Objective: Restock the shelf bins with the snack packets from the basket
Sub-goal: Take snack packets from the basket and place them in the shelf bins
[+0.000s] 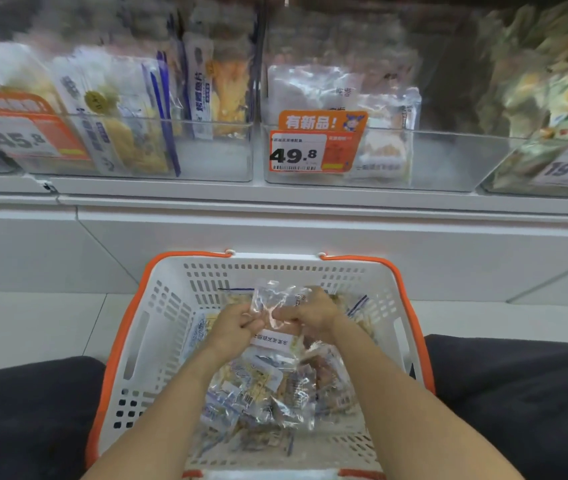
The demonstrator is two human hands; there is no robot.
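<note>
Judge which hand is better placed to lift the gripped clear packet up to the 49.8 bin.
Right, probably. Both hands grip the clear packet over the basket, but the right hand sits almost straight below the 49.8 bin, while the left hand would cross over.

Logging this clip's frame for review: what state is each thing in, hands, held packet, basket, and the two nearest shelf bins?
Left hand: grips the clear packet.
Right hand: grips the same packet.
Clear packet: lifted above the pile, inside the basket.
Basket: on the floor, handles down, holding many packets.
Bin tagged 49.8: part filled, right side bare.
Bin left of it: packets upright, some room at right.
</note>
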